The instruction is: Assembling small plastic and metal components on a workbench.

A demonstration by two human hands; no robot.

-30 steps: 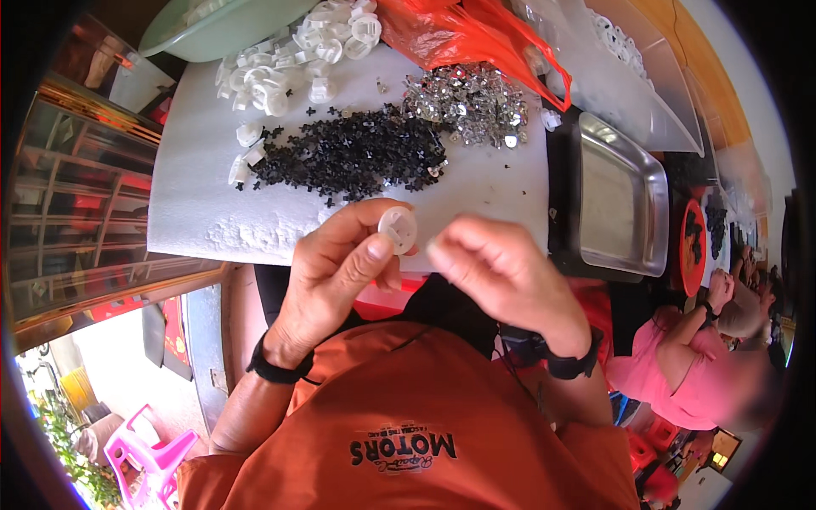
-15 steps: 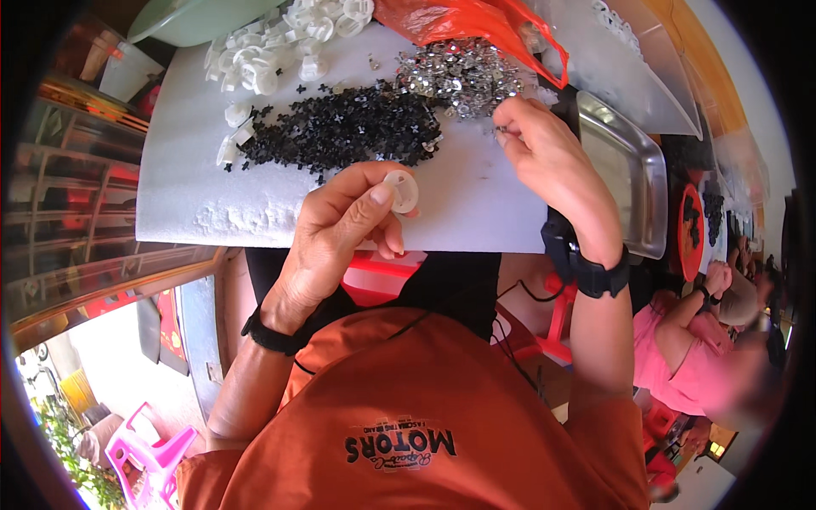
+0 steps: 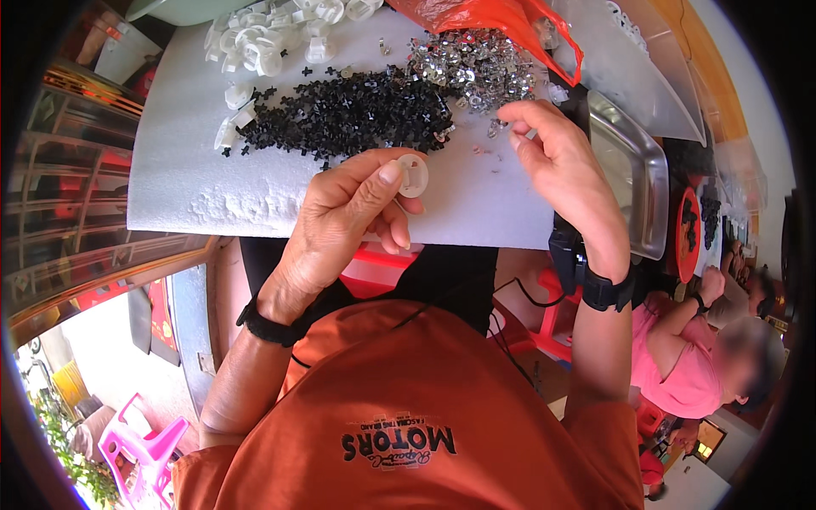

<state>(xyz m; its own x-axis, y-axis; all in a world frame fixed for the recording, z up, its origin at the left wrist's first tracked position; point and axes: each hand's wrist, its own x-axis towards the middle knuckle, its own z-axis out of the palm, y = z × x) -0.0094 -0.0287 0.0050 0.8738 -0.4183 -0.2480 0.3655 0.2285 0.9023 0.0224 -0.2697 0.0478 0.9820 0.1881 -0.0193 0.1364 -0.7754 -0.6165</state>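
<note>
Where the thumb and forefinger of the left hand [image 3: 340,204] meet, they pinch a white disc [image 3: 415,176] by its left rim, tilted so that its face and the opening in it show, just above the near part of the white sheet [image 3: 255,177]. It looks like moulded plastic, so I would judge it light, stiff and smooth, a little slippery at the edge but hardly fragile under a gentle pinch. The rim seems the best hold, since it leaves the face and opening uncovered.

The right hand [image 3: 561,161] has its thumb and forefinger parted, with nothing visible gripped between them, just beside the near edge of the metal bits [image 3: 476,68]. These look thin, hard and almost weightless, likely to slide and snag on one another; a fingertip pinch on a loose one at the heap's edge should come easiest.

Left of that heap, and touching it, lie black crosses [image 3: 348,110], probably light and stiff too. Beyond them are white parts [image 3: 259,47]; behind the metal is a red bag [image 3: 497,17], and to the right a steel tray [image 3: 656,191].
</note>
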